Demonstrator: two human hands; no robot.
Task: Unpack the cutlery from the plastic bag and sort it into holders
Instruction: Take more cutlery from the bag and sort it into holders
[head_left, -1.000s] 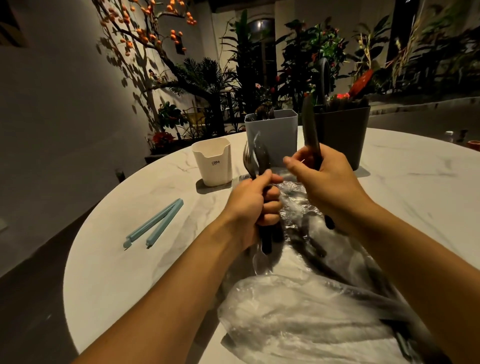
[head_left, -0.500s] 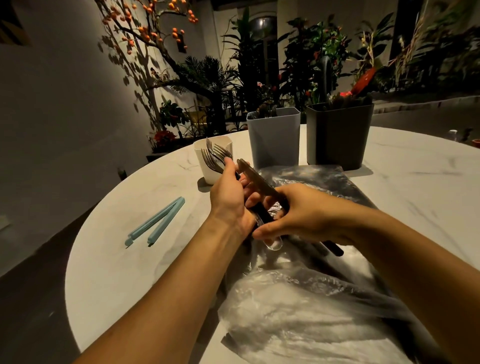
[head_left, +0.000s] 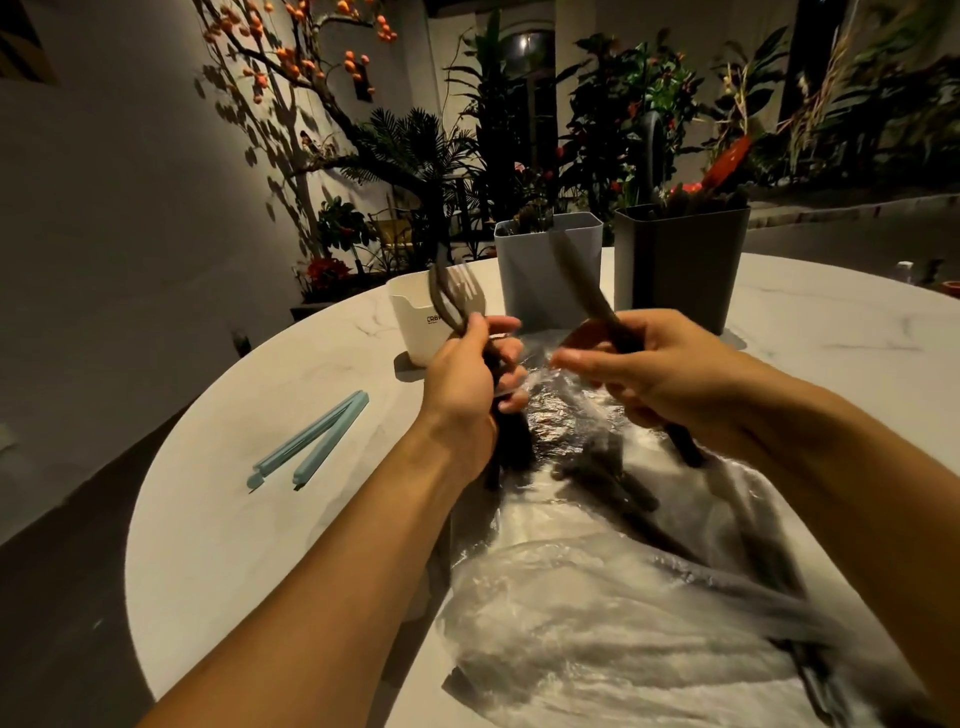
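My left hand (head_left: 467, 384) grips a bundle of dark-handled forks (head_left: 460, 293), tines up, above the near end of the clear plastic bag (head_left: 597, 613). My right hand (head_left: 649, 374) holds a single dark-handled knife (head_left: 582, 286), its blade tilted up and left; the motion blurs it. More dark cutlery (head_left: 613, 478) lies inside the bag on the white marble table (head_left: 260, 519). Three holders stand behind the hands: a small white one (head_left: 410, 322), a light grey one (head_left: 524, 270) and a dark grey one (head_left: 685, 260).
A light blue bag clip (head_left: 311, 441) lies open on the table's left part. Plants and a branch with orange fruit fill the background beyond the far table edge. The table's round edge curves close on the left, with dark floor below.
My right hand has risen from the bag with the knife and moved right, away from my left hand. The left hand has lifted its forks slightly toward the white holder.
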